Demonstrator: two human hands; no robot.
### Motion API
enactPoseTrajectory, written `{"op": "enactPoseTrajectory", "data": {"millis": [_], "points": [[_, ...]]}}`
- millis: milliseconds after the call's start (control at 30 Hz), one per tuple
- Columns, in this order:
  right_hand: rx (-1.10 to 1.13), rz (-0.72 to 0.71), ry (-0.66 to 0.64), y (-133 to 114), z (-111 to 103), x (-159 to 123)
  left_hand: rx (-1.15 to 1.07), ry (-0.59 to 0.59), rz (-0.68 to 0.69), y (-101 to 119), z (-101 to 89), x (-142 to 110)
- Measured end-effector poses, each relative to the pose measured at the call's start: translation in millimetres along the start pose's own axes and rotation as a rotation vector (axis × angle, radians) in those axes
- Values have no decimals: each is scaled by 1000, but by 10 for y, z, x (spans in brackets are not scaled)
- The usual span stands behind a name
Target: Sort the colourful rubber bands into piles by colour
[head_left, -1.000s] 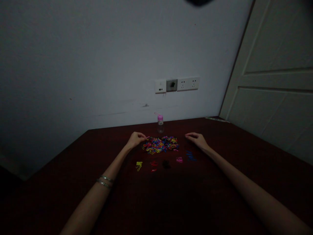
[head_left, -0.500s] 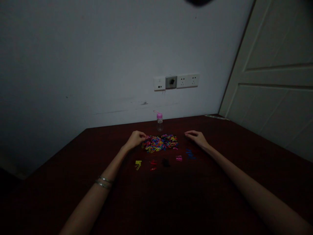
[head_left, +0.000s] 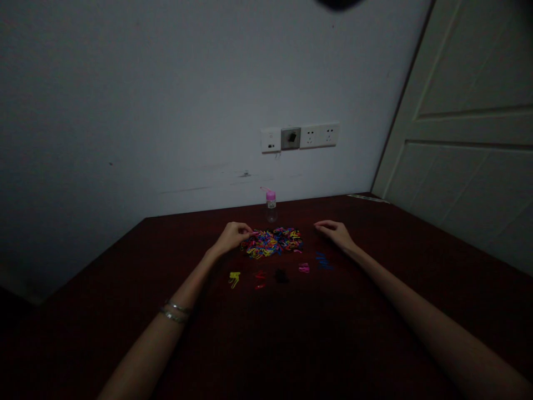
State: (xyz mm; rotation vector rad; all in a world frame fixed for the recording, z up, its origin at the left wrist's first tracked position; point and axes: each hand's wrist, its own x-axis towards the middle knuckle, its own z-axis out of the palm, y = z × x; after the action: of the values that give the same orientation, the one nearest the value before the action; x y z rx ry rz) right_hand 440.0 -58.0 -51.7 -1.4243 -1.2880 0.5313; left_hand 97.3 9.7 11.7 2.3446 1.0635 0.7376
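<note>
In the head view, you have both arms stretched out over a dark red table (head_left: 125,266). Your left hand (head_left: 231,238) is at the left side of a big heap of paper clips (head_left: 272,244). Its thumb and finger are close together, right at the edge of the heap, so the grip is narrow. There is a bit of pink by the fingertips, but it is too small and dark to tell if you are holding a clip. Two shiny bangles (head_left: 175,311) sit on your left arm.

Your right hand (head_left: 338,234) is to the right of the heap, apart from it. Its thumb and fingers are also close together, in a narrow grip. You cannot tell from here if anything is between them.

The heap is a mix of many colors, in the middle of the table between your hands. One loose pink clip (head_left: 297,251) lies just on its near side. Nearer to you there are small groups in a row. From left to right they are yellow clips (head_left: 235,275), red clips (head_left: 260,275), a dark bunch (head_left: 281,276), pink clips (head_left: 303,268) and blue clips (head_left: 322,260). The blue ones are the closest group to your right hand.

Behind the heap a small clear bottle (head_left: 271,204) with a pink cap stands upright. Farther back are the wall (head_left: 187,111) and its sockets (head_left: 318,135), with a pale door (head_left: 470,128) on the right.
</note>
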Motion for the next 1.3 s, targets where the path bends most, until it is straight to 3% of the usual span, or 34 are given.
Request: {"op": "enactPoseTrajectory", "data": {"millis": [133,200,300,400,567,767,933,1100,1300], "points": [[-33,-132,-51,-288,32,-75,-100,-37,1,245,124,-18],[-15,-190,-159,-496,77,-137,-157,-66,11,392,216,-43],[33,-237,-422,-776,173,-249,-255,-108,9,592,351,-87],[44,-290,-603,-932,267,-344,-356,-153,2,730,445,-123],[0,-447,-638,-965,337,-382,-398,-162,35,789,524,-142],[-35,-459,-635,-963,294,-357,-438,-169,13,750,550,-125],[-168,-403,-737,-921,187,-336,-451,-52,-79,523,447,-62],[-354,-335,-872,-845,141,-332,-583,197,-321,-19,264,-28],[-386,-357,-932,-825,150,-335,-846,371,-425,-496,67,-63]]}}
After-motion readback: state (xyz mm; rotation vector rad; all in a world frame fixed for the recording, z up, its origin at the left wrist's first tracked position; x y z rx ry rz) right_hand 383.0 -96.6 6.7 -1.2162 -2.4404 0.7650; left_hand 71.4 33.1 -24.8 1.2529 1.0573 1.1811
